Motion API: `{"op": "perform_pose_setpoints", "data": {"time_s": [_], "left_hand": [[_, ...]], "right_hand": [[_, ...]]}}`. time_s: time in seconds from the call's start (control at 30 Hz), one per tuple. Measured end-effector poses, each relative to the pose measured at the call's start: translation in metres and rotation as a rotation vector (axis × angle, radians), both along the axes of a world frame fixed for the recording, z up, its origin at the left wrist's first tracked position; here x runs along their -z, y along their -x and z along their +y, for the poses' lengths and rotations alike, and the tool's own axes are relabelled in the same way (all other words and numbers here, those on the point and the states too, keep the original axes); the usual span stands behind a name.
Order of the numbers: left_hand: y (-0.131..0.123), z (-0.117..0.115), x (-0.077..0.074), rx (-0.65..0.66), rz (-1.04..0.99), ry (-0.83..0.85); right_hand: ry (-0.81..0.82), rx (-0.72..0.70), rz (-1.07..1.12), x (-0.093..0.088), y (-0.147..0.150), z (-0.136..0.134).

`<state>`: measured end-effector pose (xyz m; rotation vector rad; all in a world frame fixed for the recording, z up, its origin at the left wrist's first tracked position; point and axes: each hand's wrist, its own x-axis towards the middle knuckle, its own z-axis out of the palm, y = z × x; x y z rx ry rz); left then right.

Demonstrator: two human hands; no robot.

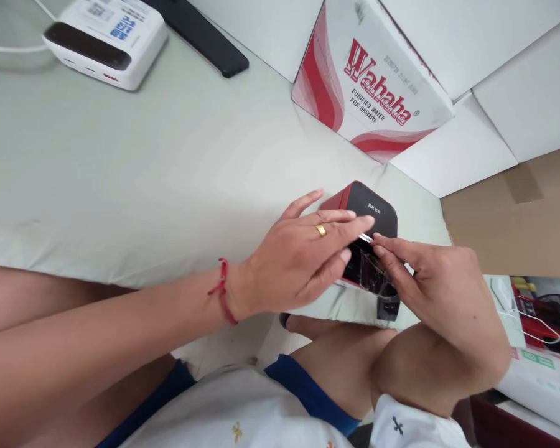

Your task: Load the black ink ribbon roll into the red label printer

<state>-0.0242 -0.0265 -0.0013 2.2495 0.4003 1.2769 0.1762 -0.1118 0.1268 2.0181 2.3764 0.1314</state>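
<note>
A small box-shaped device (386, 210), red at the side and black on top, rests on the pale cloth-covered surface. My left hand (303, 252), wearing a gold ring, lies across it with fingers stretched out. Thumb and forefinger of my right hand (429, 280) are pinched at the device's front, at the end of a small white printed strip (365, 238). Below the strip, glossy clear film (373, 274) covers the dark front. Against the near side sits a small black block (388, 308). My left fingers partly hide the device.
A white and red water carton (373, 93) stands behind the device, beside white boxes (452, 149). At the upper left are a white power bank (107, 40) with a cable and a long black object (205, 37). A brown cardboard panel (508, 218) is at the right.
</note>
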Motion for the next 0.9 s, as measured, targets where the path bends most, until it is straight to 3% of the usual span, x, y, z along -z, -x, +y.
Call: {"op": "perform_pose_setpoints", "data": {"time_s": [0.2,0.37,0.57,0.63,0.8,0.9], "left_hand": [[-0.002,0.014,-0.01,-0.001,0.127,0.124],[-0.004,0.016,-0.016,-0.023,0.176,0.101],[-0.005,0.017,-0.013,-0.037,0.182,0.113],[-0.006,0.017,-0.007,-0.016,0.123,0.138],[-0.005,0.015,0.007,0.085,-0.048,0.195],[-0.002,0.014,0.007,0.083,-0.038,0.287]], "right_hand": [[0.052,0.032,0.013,0.002,0.001,0.004],[0.06,0.059,-0.039,0.003,0.003,0.006],[0.048,0.085,-0.024,0.006,0.003,0.008],[-0.004,0.166,0.061,0.009,0.002,0.011],[-0.087,0.399,0.523,0.016,-0.015,0.019],[-0.198,0.474,0.548,0.014,-0.032,0.021]]}}
